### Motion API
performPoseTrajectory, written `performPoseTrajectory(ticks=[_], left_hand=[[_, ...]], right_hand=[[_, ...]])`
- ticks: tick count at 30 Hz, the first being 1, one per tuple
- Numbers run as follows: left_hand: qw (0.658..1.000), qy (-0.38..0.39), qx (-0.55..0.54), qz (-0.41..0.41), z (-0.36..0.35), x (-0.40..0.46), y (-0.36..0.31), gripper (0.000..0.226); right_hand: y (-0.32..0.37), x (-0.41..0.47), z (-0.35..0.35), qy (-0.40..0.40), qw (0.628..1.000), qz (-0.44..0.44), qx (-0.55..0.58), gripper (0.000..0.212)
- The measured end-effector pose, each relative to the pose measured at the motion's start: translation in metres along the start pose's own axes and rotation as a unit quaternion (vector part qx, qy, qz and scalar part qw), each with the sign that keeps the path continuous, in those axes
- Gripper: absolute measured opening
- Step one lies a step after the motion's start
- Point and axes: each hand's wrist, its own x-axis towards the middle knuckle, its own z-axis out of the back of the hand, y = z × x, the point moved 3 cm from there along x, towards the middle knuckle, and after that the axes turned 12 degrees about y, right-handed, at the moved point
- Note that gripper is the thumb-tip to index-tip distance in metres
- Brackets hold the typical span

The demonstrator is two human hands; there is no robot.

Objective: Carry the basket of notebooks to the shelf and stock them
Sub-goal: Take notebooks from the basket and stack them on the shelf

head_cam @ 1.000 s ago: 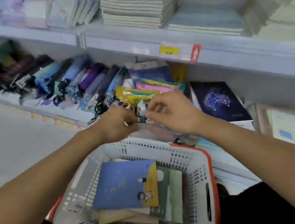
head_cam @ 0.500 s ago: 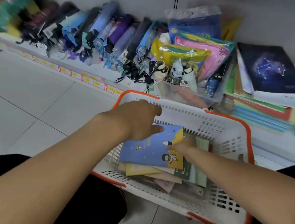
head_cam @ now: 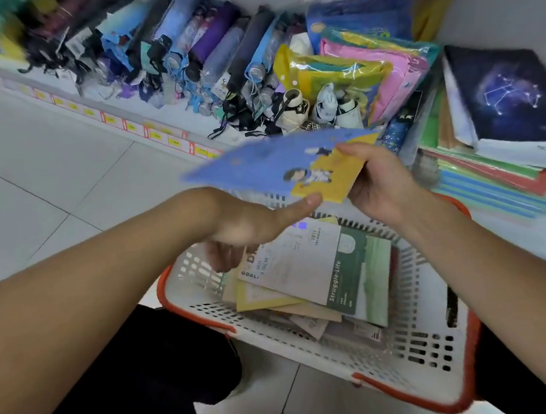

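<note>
Our right hand (head_cam: 377,182) pinched the blue and yellow notebook (head_cam: 271,166) at its yellow end, thumb on the cover and fingers curled beneath, holding it in the air above the far rim of the basket (head_cam: 368,356). From that grip the notebook's long axis ran away to the left and slightly downward, its blue end pointing toward the tiled floor (head_cam: 54,178) and blurred with motion. The cover faced up, the small cartoon figure lying just left of our thumb.

Our left hand (head_cam: 250,228) hovered below and to the left of the grip, thumb stretched out with its tip at the notebook's near yellow corner; whether it actually touched we could not tell. Its fingers hung down into the basket, blurred, beside the loose pile and closed round nothing we could see.

Straight beneath the grip, inside the basket, lay the remaining notebooks (head_cam: 319,278) in an untidy heap, a pale one topmost and a green one marked "Struggle-Life" under its right edge, both slanted.

Beyond the grip sat the low shelf (head_cam: 173,123). Directly past the held notebook stood plastic-wrapped pouches (head_cam: 362,72) in yellow and pink. To the right of our hand lay a stack of notebooks (head_cam: 491,170) topped by a dark constellation cover (head_cam: 510,90). Far to the left ran a row of folded umbrellas (head_cam: 187,53).
</note>
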Motion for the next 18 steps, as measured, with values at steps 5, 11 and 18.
performPoseTrajectory(ticks=[5, 11, 18], left_hand=[[0.732, -0.098, -0.574, -0.355, 0.001, -0.003, -0.020, 0.053], [0.637, -0.313, -0.638, -0.299, 0.020, -0.011, -0.008, 0.007], [0.658, -0.358, -0.586, -0.310, 0.025, -0.011, -0.008, 0.019]], right_hand=[[-0.002, -0.013, -0.012, 0.122, 0.992, -0.019, -0.011, 0.028], [-0.088, -0.009, 0.074, -0.024, 0.916, -0.230, -0.328, 0.047], [-0.131, -0.013, 0.120, -0.215, 0.899, -0.277, -0.262, 0.031]])
